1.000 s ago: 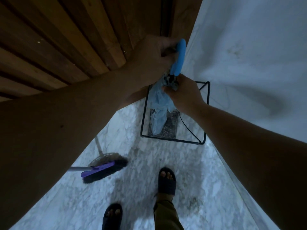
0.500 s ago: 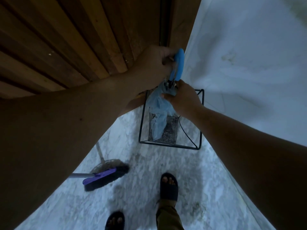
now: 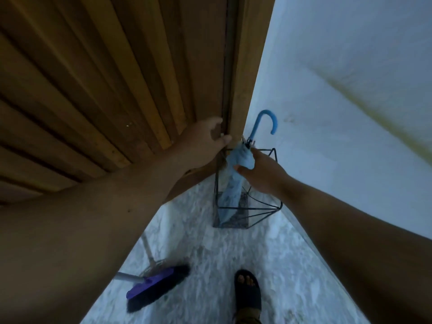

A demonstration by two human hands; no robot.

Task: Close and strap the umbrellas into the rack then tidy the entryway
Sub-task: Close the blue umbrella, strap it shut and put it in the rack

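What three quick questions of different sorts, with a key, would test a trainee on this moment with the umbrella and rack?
1. True or false: the umbrella stands inside the rack.
2. Which hand touches the umbrella's folded cloth? A) left hand B) right hand C) both
3. Fill in: on the floor behind the person's foot lies a ____ with a purple head.

Key
1. True; its hooked handle rises above the rack's top edge.
2. B; the left hand is off the umbrella, beside the door.
3. Broom.
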